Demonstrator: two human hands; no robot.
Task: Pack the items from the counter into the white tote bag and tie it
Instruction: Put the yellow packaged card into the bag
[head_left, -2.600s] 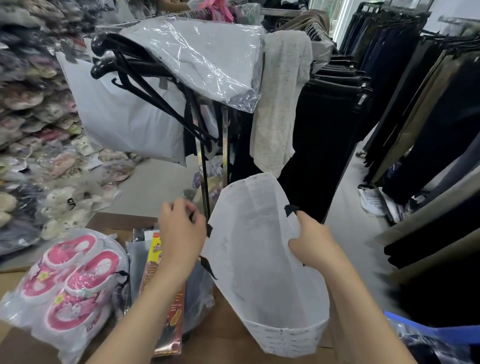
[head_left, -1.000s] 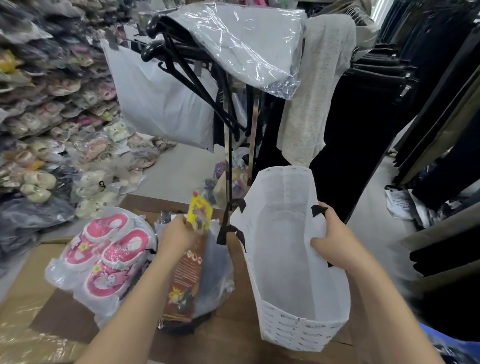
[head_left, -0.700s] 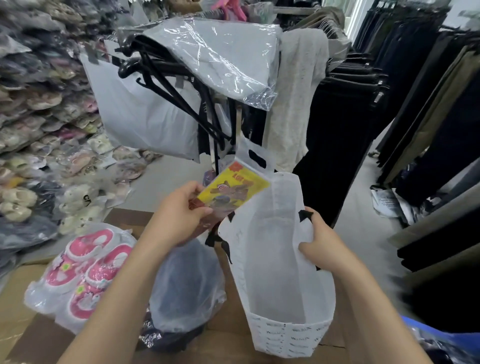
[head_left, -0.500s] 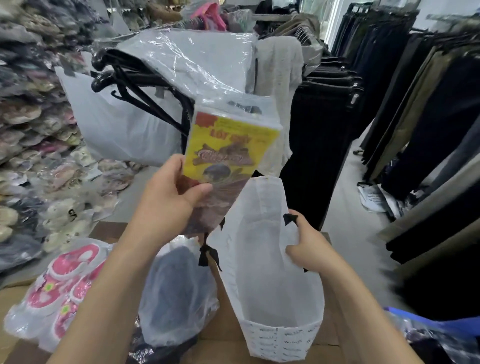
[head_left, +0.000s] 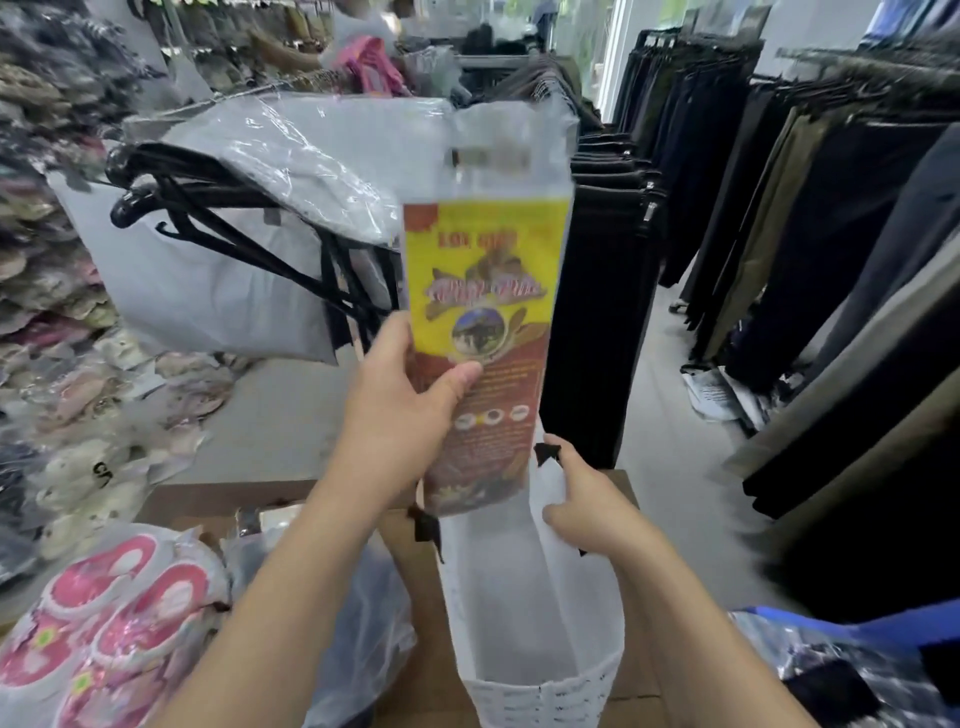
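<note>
Above the worktop (head_left: 631, 691), the left hand (head_left: 400, 410) pinched a yellow-and-red packet (head_left: 485, 291) upright, its lower end at the white tote bag (head_left: 524, 623) mouth. The right hand (head_left: 589, 506) clasped the bag's rim. Pink slippers (head_left: 104, 623) lay bagged alongside.

We cannot read the blurred print on the yellow packet (head_left: 480, 291). Its lower end hides the white tote bag's (head_left: 524, 623) far rim. Our left hand's (head_left: 400, 410) fingers vanish behind the packet. The pink slippers (head_left: 104, 634) are cut off at the left and bottom edges.
</note>
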